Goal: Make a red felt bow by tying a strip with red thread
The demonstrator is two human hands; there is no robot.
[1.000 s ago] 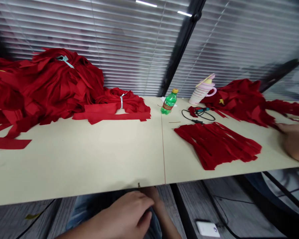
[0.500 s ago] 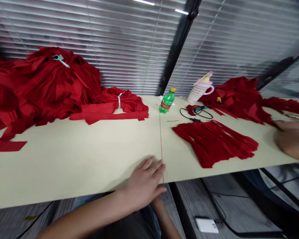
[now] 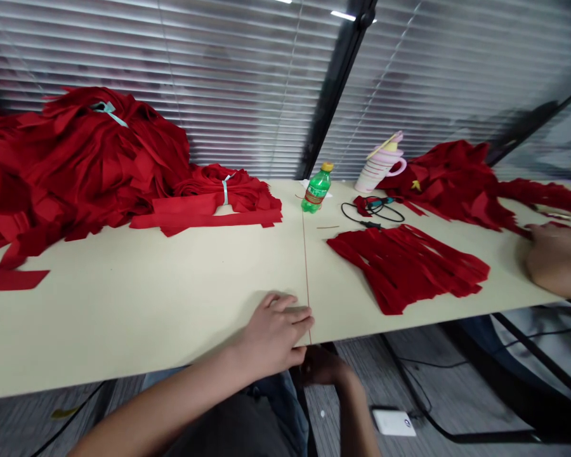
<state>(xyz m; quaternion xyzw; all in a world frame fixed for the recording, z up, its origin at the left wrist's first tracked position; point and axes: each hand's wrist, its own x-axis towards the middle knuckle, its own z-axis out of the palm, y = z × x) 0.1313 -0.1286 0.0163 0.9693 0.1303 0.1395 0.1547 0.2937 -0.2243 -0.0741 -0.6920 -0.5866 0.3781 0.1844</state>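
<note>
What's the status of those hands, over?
Left hand palm-down on table. Right hand low at table edge, grip unclear. Flat-lying red strips to the right, untouched. Green bottle farther back.

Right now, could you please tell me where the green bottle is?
In the head view, the green bottle stands just right of centre, towards the far edge of the table, between the tied red bundle and the pink-handled cup.

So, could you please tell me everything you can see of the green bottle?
The green bottle looks like translucent plastic, with a yellow cap on and a reddish band around its lower half. It stands upright on the cream tabletop, near the far end of the seam, between the tied bundle of red strips and the pink-handled cup. A white scrap lies behind it; whether they touch is unclear.
</note>
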